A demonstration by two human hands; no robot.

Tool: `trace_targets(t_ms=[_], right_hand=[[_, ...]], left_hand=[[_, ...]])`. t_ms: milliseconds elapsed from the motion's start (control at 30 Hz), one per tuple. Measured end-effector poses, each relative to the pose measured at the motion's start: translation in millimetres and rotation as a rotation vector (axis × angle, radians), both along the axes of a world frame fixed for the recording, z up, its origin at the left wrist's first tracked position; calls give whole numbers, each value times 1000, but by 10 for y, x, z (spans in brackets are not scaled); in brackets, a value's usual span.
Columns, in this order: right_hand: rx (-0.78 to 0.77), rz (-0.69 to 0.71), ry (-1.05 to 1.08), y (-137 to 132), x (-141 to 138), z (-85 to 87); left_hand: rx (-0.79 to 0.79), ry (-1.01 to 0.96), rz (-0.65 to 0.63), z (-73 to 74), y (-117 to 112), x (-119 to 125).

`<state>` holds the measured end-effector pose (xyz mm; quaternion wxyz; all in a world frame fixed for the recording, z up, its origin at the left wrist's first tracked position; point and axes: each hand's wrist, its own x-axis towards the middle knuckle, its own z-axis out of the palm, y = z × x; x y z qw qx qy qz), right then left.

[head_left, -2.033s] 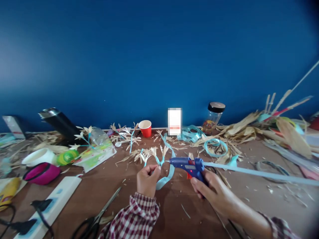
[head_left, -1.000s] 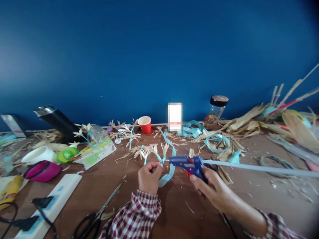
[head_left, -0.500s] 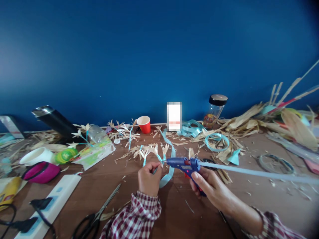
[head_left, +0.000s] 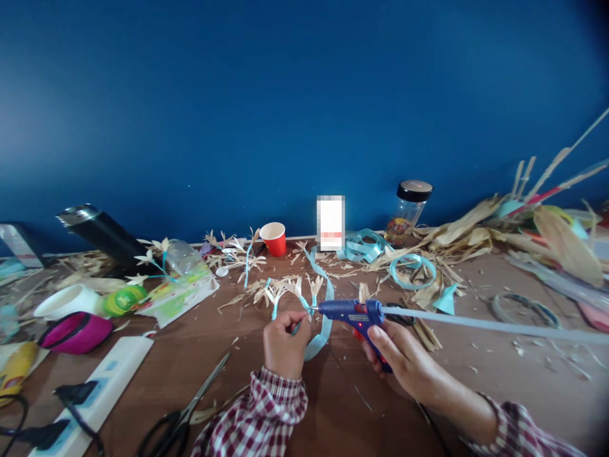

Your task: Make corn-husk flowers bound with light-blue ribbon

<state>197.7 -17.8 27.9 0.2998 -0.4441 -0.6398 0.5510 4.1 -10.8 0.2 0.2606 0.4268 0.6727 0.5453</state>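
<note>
My left hand is closed in a pinch on the light-blue wrapped stem of a dried husk flower sprig, held just above the brown table. My right hand grips a blue hot glue gun, a long clear glue stick trailing from its back to the right. The gun's nozzle touches the sprig right by my left fingertips. A light-blue ribbon loops down behind the sprig.
Black-handled scissors lie near my left sleeve. A white power strip, pink pouch and white bowl sit at left. A red cup, lidded jar, ribbon coils and dried husk piles line the blue wall.
The glue gun's nozzle has crept slightly left until it meets the sprig; my right hand slid forward on the gun. My left hand stays pinched on the stem.
</note>
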Motion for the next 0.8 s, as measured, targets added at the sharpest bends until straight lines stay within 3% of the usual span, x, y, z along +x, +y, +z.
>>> trace_targets(t_ms=[800], right_hand=[[33,4,-57,16,28,-12]], left_hand=[[17,-58,37,36,18,-19]])
